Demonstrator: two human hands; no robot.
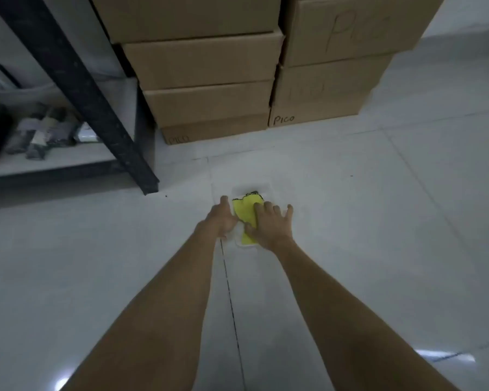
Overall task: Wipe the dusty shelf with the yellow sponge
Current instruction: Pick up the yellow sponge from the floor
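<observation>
While the stacked cardboard boxes (209, 66) loom behind and the dusty shelf (54, 162) waits off to the left, both arms reach down to the floor (378, 221). A shallow white tray (267, 190) holds the yellow sponge (244, 211). Right hand (268, 224) lies spread on it; left hand (223, 218) rests alongside, fingers hidden. Looks soft and light, so pinch an edge.

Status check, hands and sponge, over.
Both hands on yellow sponge on floor: left hand, right hand. Shelf not yet wiped. Nothing in the way.
</observation>
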